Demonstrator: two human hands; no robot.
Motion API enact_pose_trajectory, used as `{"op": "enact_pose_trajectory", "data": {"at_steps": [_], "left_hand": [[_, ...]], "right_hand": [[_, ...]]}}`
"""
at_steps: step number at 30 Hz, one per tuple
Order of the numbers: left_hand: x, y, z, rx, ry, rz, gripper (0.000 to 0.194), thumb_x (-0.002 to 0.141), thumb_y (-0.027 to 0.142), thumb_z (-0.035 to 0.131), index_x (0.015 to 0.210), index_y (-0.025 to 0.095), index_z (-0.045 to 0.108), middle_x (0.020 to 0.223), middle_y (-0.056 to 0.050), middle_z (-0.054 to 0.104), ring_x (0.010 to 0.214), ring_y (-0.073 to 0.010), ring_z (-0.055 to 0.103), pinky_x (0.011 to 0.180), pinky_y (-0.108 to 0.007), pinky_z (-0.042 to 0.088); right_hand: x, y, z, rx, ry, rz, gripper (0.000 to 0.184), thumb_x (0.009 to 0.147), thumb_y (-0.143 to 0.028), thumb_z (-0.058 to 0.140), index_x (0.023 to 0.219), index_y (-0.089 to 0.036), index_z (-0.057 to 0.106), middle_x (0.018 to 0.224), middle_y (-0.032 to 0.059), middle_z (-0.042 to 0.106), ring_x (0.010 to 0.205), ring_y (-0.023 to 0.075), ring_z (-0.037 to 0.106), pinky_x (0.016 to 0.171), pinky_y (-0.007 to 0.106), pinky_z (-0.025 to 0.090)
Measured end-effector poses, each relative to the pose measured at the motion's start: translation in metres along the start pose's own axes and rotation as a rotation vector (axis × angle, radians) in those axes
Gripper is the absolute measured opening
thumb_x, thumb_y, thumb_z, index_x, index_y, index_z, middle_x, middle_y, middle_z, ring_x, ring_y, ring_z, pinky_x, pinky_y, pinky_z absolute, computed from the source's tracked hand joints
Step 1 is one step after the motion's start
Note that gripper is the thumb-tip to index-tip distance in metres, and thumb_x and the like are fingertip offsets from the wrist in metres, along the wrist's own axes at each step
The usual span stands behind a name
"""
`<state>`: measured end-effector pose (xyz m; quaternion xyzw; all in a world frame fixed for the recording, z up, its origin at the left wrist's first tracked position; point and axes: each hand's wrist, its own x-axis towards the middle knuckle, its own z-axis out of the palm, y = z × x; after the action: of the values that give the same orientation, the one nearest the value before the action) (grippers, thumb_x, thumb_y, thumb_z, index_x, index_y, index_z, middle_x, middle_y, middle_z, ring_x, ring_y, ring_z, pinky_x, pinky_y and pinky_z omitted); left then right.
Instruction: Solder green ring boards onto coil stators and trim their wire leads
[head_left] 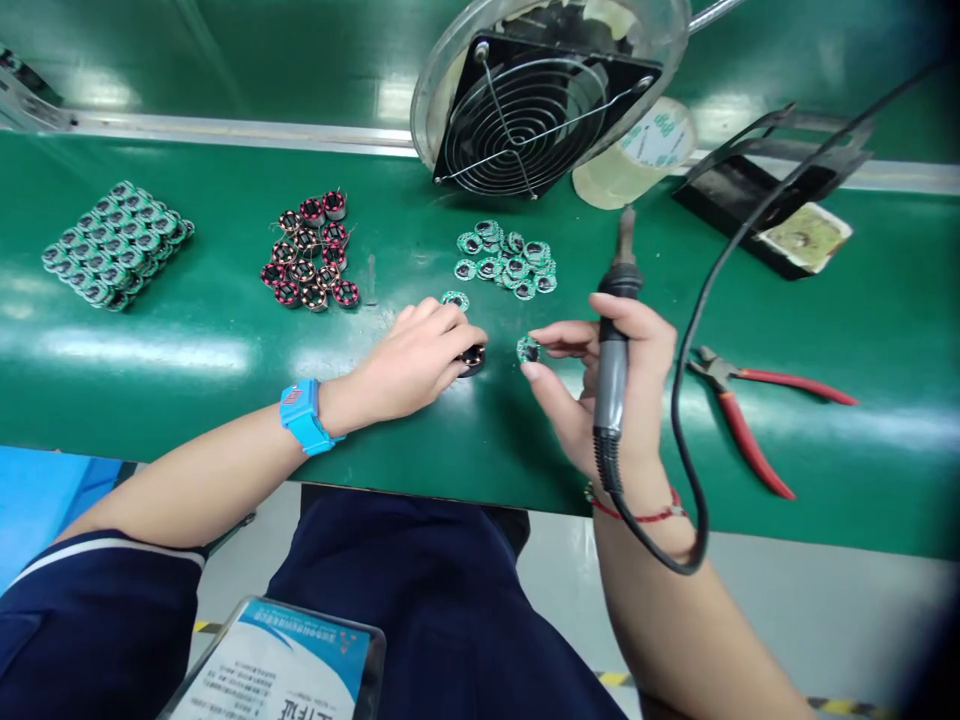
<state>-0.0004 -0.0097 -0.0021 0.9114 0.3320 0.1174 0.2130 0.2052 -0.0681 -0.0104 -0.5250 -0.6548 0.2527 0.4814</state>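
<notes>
Two bare hands, head view. Left hand (427,355): fingers closed on one dark ring-shaped part (471,361), low on the green bench (420,450). Right hand (630,380): thumb and fingertip pinching one round circuit board (529,350), green rim, black centre, just above the bench; same hand grips one soldering iron (612,375), tip up. One lone board (454,300) beside the left hand. Three clusters behind: stacked boards (116,245), red-and-black coils (311,255), loose boards (506,260); overlaps prevent exact counts. One red-handled cutter (724,375), right.

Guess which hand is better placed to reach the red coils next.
Left hand, probably: nearer the red coils, though on a dark ring; the right hand holds a green disc and soldering iron.
</notes>
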Motion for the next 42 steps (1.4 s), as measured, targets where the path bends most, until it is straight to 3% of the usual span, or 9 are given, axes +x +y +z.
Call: {"op": "enact_pose_trajectory", "data": {"at_steps": [6, 14, 19, 26, 30, 33, 37, 42], "left_hand": [[-0.003, 0.007, 0.008, 0.107, 0.126, -0.090, 0.019, 0.095, 0.025, 0.052, 0.104, 0.010, 0.060, 0.098, -0.012, 0.063, 0.092, -0.0251, 0.052, 0.080, -0.038, 0.042], [-0.006, -0.002, -0.001, -0.148, 0.114, -0.175, 0.023, 0.084, 0.008, 0.055, 0.105, 0.014, 0.052, 0.096, -0.007, 0.061, 0.090, -0.0213, 0.054, 0.082, -0.037, 0.044], [-0.005, -0.006, -0.002, -0.171, 0.120, -0.135, 0.009, 0.087, 0.010, 0.056, 0.089, 0.017, 0.050, 0.090, -0.004, 0.060, 0.084, -0.0190, 0.052, 0.077, -0.034, 0.042], [-0.003, -0.009, -0.002, -0.285, 0.189, -0.072, 0.012, 0.088, 0.005, 0.054, 0.084, 0.016, 0.055, 0.083, -0.001, 0.058, 0.078, -0.0145, 0.051, 0.073, -0.029, 0.041], [-0.001, -0.009, -0.003, -0.379, 0.200, -0.087, 0.012, 0.086, 0.004, 0.057, 0.085, 0.016, 0.059, 0.082, 0.000, 0.059, 0.076, -0.0120, 0.053, 0.070, -0.026, 0.042], [-0.001, -0.008, -0.003, -0.428, 0.190, -0.113, 0.012, 0.085, 0.004, 0.057, 0.085, 0.016, 0.060, 0.082, 0.001, 0.059, 0.074, -0.0105, 0.053, 0.068, -0.024, 0.043], [-0.001, -0.007, -0.003, -0.456, 0.181, -0.142, 0.009, 0.086, 0.008, 0.057, 0.086, 0.016, 0.061, 0.084, 0.001, 0.060, 0.075, -0.0106, 0.055, 0.069, -0.025, 0.045], [-0.001, -0.007, -0.002, -0.449, 0.192, -0.151, 0.010, 0.085, 0.007, 0.057, 0.085, 0.017, 0.061, 0.084, 0.000, 0.061, 0.076, -0.0116, 0.056, 0.068, -0.026, 0.045]], "right_hand": [[0.005, 0.003, 0.016, 0.089, -0.146, -0.006, 0.064, 0.081, -0.022, 0.071, 0.135, -0.033, 0.038, 0.107, 0.0015, 0.065, 0.099, 0.0188, 0.064, 0.090, 0.040, 0.053], [0.017, 0.007, 0.025, 0.093, -0.258, -0.036, 0.061, 0.085, -0.018, 0.067, 0.135, -0.033, 0.038, 0.107, 0.0009, 0.067, 0.105, 0.0187, 0.065, 0.098, 0.040, 0.052], [0.023, 0.009, 0.017, -0.022, -0.301, -0.122, 0.064, 0.085, -0.017, 0.067, 0.138, -0.034, 0.037, 0.113, 0.0024, 0.067, 0.113, 0.0222, 0.062, 0.107, 0.047, 0.046], [0.028, 0.008, 0.013, -0.072, -0.388, -0.178, 0.061, 0.087, -0.015, 0.062, 0.140, -0.034, 0.037, 0.117, 0.0029, 0.066, 0.118, 0.0231, 0.060, 0.104, 0.046, 0.049], [0.026, 0.009, 0.014, -0.019, -0.387, -0.150, 0.062, 0.087, -0.015, 0.061, 0.140, -0.032, 0.035, 0.122, 0.0039, 0.064, 0.119, 0.0218, 0.060, 0.107, 0.046, 0.047], [0.022, 0.005, 0.018, -0.018, -0.308, -0.143, 0.063, 0.084, -0.016, 0.064, 0.139, -0.031, 0.037, 0.126, 0.0054, 0.062, 0.119, 0.0231, 0.060, 0.107, 0.047, 0.047], [0.016, -0.007, 0.027, -0.098, -0.157, -0.167, 0.060, 0.084, -0.016, 0.064, 0.135, -0.035, 0.039, 0.110, 0.0021, 0.066, 0.102, 0.0222, 0.063, 0.096, 0.047, 0.053], [0.014, -0.016, 0.037, -0.187, -0.149, -0.161, 0.050, 0.089, -0.014, 0.058, 0.129, -0.038, 0.040, 0.098, -0.0020, 0.068, 0.097, 0.0229, 0.062, 0.087, 0.046, 0.055]]}}
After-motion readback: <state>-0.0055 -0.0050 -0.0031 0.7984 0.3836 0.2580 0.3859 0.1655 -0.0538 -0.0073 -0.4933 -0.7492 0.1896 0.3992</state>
